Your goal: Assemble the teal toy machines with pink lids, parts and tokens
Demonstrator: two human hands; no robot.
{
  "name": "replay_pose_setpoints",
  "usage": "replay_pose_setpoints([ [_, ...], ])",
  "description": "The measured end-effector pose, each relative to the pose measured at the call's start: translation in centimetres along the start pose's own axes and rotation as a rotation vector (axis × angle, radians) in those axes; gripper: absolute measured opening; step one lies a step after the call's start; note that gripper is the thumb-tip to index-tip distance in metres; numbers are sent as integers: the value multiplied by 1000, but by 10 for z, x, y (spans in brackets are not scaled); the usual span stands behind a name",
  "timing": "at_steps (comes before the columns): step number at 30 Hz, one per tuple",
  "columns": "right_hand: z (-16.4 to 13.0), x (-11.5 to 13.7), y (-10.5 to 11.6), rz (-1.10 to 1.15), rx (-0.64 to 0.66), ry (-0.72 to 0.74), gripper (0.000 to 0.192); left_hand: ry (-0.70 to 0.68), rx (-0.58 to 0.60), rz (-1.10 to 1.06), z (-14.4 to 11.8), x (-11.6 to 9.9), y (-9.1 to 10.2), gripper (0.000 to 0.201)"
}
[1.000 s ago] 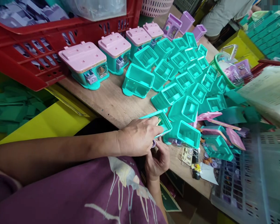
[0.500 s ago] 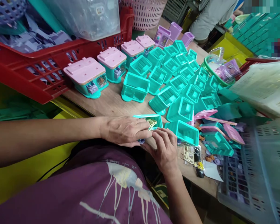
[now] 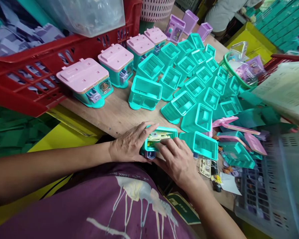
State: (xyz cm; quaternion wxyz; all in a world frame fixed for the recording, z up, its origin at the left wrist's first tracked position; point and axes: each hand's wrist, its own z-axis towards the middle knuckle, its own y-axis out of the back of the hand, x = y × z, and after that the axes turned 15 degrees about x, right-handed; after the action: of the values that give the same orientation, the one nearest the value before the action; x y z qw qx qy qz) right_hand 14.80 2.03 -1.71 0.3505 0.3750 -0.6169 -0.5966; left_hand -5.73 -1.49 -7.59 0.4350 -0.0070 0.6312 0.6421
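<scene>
A small teal plastic box (image 3: 173,132) with an open top sits at the table's front edge, close to my body. A cream plastic piece (image 3: 158,136) lies inside it, with something yellow-green partly hidden under it. My left hand (image 3: 129,142) grips the box's left end, thumb up by the rim. Curled over the front wall are the fingers of my right hand (image 3: 178,162), their tips at the opening. Between the hands a lavender fitting (image 3: 150,154) shows on the box's front. Another open teal box (image 3: 205,146) stands just right of my right hand.
Many open teal boxes (image 3: 173,78) crowd the wooden table (image 3: 114,118). Several pink-lidded teal boxes (image 3: 83,76) line the left, beside a red crate (image 3: 27,71). At right are pink lids (image 3: 255,143), a clear crate (image 3: 276,179) and a green basket (image 3: 225,64). A person (image 3: 223,15) is behind.
My left hand has drawn back from over the box to its left end, baring the opening and the cream piece. The right hand's fingers now reach over the front wall. The view has shifted slightly.
</scene>
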Motion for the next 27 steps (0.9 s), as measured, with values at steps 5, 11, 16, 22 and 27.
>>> replay_pose_setpoints([
  [5, 1, 0, -2, 133, 35, 54, 20, 58, -40, 4, 2, -7, -1, 91],
  [11, -1, 3, -7, 259, 26, 5, 21, 37, -18, -14, 4, -2, 1, 80],
  [16, -1, 6, -8, 321, 4, -31, 22, 31, -14, -36, 5, 0, 2, 79],
  [22, 7, -3, -13, 299, -18, -55, 20, 100, -2, 5, 9, 9, 0, 90],
  [27, 16, -12, -15, 286, -33, -14, 28, 48, 89, -2, 12, 26, 7, 100],
])
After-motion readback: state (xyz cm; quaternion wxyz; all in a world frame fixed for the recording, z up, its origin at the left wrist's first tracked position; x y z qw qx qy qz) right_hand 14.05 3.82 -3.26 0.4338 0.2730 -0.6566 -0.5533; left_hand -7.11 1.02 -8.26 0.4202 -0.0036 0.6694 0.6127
